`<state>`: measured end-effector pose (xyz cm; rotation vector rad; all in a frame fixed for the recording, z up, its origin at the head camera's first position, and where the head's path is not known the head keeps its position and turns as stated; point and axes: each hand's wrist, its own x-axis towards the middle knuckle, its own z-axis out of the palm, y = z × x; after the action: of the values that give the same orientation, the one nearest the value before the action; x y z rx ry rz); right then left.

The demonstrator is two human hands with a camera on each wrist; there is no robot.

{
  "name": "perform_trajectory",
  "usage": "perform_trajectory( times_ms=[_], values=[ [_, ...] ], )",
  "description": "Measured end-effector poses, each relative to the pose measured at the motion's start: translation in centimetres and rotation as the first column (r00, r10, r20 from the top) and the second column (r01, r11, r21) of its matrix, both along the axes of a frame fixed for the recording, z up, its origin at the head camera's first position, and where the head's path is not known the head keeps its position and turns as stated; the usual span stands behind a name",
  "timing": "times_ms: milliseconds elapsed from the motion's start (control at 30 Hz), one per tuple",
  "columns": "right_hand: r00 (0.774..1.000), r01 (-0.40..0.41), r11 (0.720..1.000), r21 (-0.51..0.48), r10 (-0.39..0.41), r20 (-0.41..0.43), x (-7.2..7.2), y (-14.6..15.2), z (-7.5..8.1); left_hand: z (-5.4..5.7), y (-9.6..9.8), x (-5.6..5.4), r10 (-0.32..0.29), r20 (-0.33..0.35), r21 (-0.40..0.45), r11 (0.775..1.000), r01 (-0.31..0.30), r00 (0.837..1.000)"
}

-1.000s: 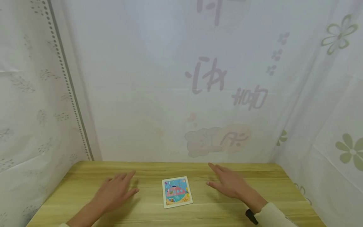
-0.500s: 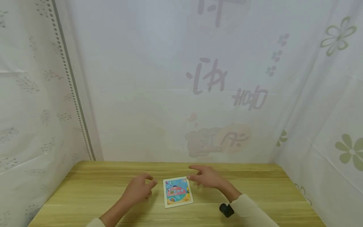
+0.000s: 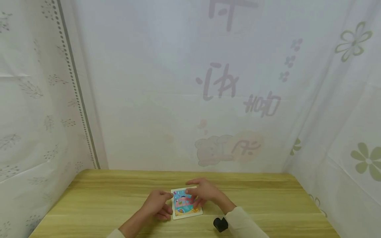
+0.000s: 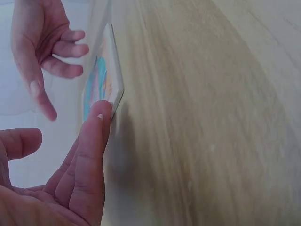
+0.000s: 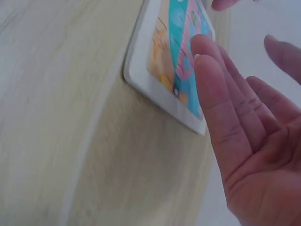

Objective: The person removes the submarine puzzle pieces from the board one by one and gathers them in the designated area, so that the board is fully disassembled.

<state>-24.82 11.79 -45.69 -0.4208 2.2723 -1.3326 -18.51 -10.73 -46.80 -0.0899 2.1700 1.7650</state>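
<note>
A flat square board (image 3: 182, 207) with a white border lies on the wooden table, its picture showing a pink submarine in a blue sea. My left hand (image 3: 155, 204) is at the board's left edge, thumb apart; the left wrist view has its fingertips right at the edge of the board (image 4: 108, 75). Over the right side of the board is my right hand (image 3: 206, 191), hiding part of the picture. In the right wrist view that hand (image 5: 254, 127) has loosely extended fingers beside the board (image 5: 171, 56) and holds nothing.
The wooden table (image 3: 262, 198) reaches back to a pale printed curtain (image 3: 154, 115). More patterned curtain hangs on the left (image 3: 35, 112) and right (image 3: 345, 119). A black device (image 3: 221, 224) shows under the right sleeve.
Both hands have moved inward from either side of the board, the left to its left edge and the right over its right side. The board has stayed in place.
</note>
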Motion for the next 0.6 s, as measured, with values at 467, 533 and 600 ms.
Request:
perform_trajectory(
  times_ms=[467,533,600],
  values=[
    [0.998,0.057,0.998,-0.018,-0.057,0.018,-0.2,-2.9,-2.5,-2.0,1.1,-0.9,0.063,-0.025,0.027,0.998,-0.062,0.998],
    [0.999,0.054,0.998,-0.020,-0.054,-0.002,-0.2,-3.0,-2.8,-2.1,1.1,-1.0,0.069,-0.024,0.033,0.997,-0.068,0.997],
    [0.998,0.047,0.999,-0.022,-0.048,-0.028,-0.1,-3.0,-2.9,-2.2,1.2,-1.0,0.071,-0.025,0.029,0.997,-0.071,0.997]
  ],
)
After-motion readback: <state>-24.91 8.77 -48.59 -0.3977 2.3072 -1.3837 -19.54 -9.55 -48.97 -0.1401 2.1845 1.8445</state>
